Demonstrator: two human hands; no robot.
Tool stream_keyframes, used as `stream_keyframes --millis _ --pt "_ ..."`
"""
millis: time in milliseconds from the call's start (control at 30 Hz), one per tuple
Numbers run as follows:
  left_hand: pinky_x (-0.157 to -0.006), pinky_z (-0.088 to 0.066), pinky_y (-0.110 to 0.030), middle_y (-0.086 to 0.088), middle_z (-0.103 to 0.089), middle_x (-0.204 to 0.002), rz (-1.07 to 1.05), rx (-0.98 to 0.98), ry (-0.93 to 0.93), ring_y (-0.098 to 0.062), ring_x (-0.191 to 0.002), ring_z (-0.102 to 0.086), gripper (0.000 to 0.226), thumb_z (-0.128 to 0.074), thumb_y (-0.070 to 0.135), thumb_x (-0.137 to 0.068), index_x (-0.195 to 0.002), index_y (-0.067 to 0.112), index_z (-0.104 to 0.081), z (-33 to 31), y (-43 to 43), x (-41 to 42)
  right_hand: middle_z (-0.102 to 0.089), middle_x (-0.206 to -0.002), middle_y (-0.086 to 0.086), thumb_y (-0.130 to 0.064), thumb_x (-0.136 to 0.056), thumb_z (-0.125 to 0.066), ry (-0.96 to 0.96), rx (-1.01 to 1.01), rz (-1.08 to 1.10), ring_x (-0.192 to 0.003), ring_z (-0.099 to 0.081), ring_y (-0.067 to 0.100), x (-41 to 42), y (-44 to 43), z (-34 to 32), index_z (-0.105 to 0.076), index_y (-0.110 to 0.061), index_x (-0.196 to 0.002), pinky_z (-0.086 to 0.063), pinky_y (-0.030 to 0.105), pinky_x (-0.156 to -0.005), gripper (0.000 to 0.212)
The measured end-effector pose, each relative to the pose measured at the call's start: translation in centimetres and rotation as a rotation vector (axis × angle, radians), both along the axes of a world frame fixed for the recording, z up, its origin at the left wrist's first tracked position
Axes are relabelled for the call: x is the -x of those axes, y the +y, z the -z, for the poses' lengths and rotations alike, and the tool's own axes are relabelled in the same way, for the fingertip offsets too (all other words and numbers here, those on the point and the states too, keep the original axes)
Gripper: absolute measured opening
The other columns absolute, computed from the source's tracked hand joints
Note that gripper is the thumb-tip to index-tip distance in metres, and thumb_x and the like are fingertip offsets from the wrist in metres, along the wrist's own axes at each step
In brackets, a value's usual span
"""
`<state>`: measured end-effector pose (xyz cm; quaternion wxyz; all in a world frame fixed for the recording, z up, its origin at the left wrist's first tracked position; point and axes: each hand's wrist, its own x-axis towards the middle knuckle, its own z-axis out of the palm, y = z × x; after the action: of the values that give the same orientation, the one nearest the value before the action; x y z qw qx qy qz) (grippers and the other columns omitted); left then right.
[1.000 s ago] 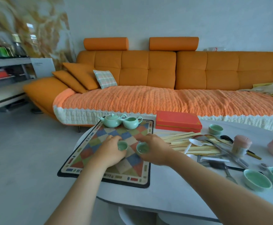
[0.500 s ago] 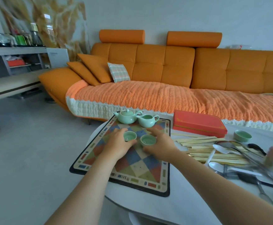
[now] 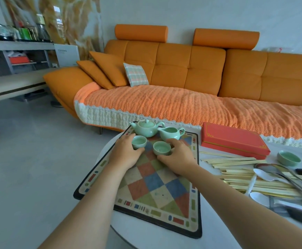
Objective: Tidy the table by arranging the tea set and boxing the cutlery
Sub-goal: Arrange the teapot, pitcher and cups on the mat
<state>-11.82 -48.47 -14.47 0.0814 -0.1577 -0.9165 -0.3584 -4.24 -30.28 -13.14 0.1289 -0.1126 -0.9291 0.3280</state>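
The left hand has its grip closed around a small green cup on the checkered mat, with the teapot just beyond that grip. Beside it, the right hand has its grip wrapped around a second cup, the green pitcher just past its fingers. Right of that grip on the desk lie the red box, loose chopsticks, spoons and another cup.

We reach both bare forearms up from the bottom of the frame toward its middle. Our left hand and right hand sit side by side, palms down, fingers curled in a grip.
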Motion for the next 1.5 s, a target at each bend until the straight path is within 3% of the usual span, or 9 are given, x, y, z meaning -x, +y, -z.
stream_keyframes --millis 133,400,567,833,1100,1200,1300,1400,1500 --pt "-0.078 -0.052 -0.043 0.004 -0.059 -0.107 -0.063 -0.023 0.022 -0.025 -0.109 -0.052 0.043 -0.072 0.044 -0.073 -0.112 0.032 -0.057 0.1 0.3 0.8 -0.066 -0.104 -0.005 -0.047 -0.074 -0.073 0.007 -0.01 0.021 -0.096 -0.062 0.015 1.3 -1.0 -0.3 -0.053 -0.026 -0.127 -0.057 0.036 -0.076 0.06" --pt "-0.091 -0.046 -0.043 -0.005 -0.042 -0.136 -0.079 0.012 -0.025 -0.027 -0.127 -0.041 0.079 -0.077 0.039 -0.076 -0.143 0.023 -0.037 -0.4 0.3 0.5 -0.064 -0.106 -0.006 -0.042 -0.075 -0.075 -0.03 -0.09 -0.016 -0.091 -0.059 0.013 1.0 -0.8 -1.1 -0.051 -0.025 -0.133 -0.051 0.029 -0.069 0.065" --pt "-0.087 -0.043 -0.038 -0.006 -0.043 -0.128 -0.087 0.082 0.126 -0.026 -0.123 -0.04 0.054 -0.064 0.04 -0.085 -0.129 0.016 -0.044 -2.4 1.8 -2.7 -0.059 -0.124 -0.003 -0.035 -0.082 -0.072 -0.094 -0.079 -0.071 -0.098 -0.058 0.013 -1.8 1.2 -2.8 -0.046 -0.027 -0.141 -0.047 0.026 -0.078 0.065" --pt "-0.082 -0.048 -0.034 0.011 -0.052 -0.113 0.277 0.066 0.135 -0.011 -0.102 -0.054 0.031 -0.057 0.042 -0.091 -0.118 0.028 -0.051 -6.1 10.8 -12.1 -0.07 -0.103 -0.009 -0.033 -0.087 -0.065 -0.081 -0.103 -0.046 -0.088 -0.063 0.011 -12.5 8.0 -5.8 -0.069 -0.024 -0.114 -0.051 0.03 -0.084 0.029" --pt "-0.071 -0.043 -0.033 0.012 -0.052 -0.106 0.559 0.128 0.254 -0.013 -0.096 -0.052 0.029 -0.059 0.036 -0.09 -0.116 0.028 -0.052 -6.8 21.2 -22.0 -0.067 -0.096 -0.018 -0.024 -0.088 -0.062 -0.115 -0.118 0.133 -0.078 -0.057 -0.004 -24.9 17.8 -6.4 -0.07 -0.031 -0.104 -0.044 0.018 -0.077 0.02" --pt "-0.077 -0.046 -0.033 0.011 -0.052 -0.114 0.717 0.107 0.234 -0.011 -0.102 -0.051 0.032 -0.058 0.035 -0.09 -0.121 0.03 -0.051 -7.1 24.5 -25.8 -0.063 -0.096 -0.017 -0.025 -0.089 -0.059 -0.137 -0.111 0.194 -0.089 -0.06 0.007 -28.5 20.7 -6.4 -0.07 -0.032 -0.106 -0.046 0.023 -0.083 0.021" --pt "-0.09 -0.045 -0.033 0.01 -0.051 -0.128 0.874 0.119 0.186 -0.011 -0.116 -0.049 0.045 -0.059 0.036 -0.088 -0.131 0.031 -0.048 -6.8 27.4 -29.2 -0.068 -0.114 -0.007 -0.014 -0.089 -0.055 -0.141 -0.164 0.264 -0.098 -0.061 0.013 -31.6 23.9 -6.1 -0.07 -0.029 -0.114 -0.045 0.024 -0.087 0.033" --pt "-0.099 -0.04 -0.032 0.008 -0.044 -0.14 0.943 0.258 0.087 -0.013 -0.126 -0.043 0.069 -0.063 0.051 -0.082 -0.142 0.028 -0.039 -6.3 29.9 -31.3 -0.061 -0.131 -0.003 -0.006 -0.087 -0.051 -0.19 -0.209 0.312 -0.118 -0.056 0.017 -34.5 26.7 -5.8 -0.063 -0.028 -0.126 -0.042 0.027 -0.1 0.046" --pt "-0.108 -0.036 -0.041 0.002 -0.039 -0.148 0.923 0.447 0.166 -0.02 -0.134 -0.037 0.085 -0.062 0.066 -0.076 -0.146 0.027 -0.034 -5.8 31.5 -32.1 -0.051 -0.142 -0.002 -0.018 -0.089 -0.053 -0.264 -0.145 0.311 -0.129 -0.047 0.018 -36.7 28.3 -5.6 -0.054 -0.03 -0.135 -0.038 0.036 -0.109 0.048"
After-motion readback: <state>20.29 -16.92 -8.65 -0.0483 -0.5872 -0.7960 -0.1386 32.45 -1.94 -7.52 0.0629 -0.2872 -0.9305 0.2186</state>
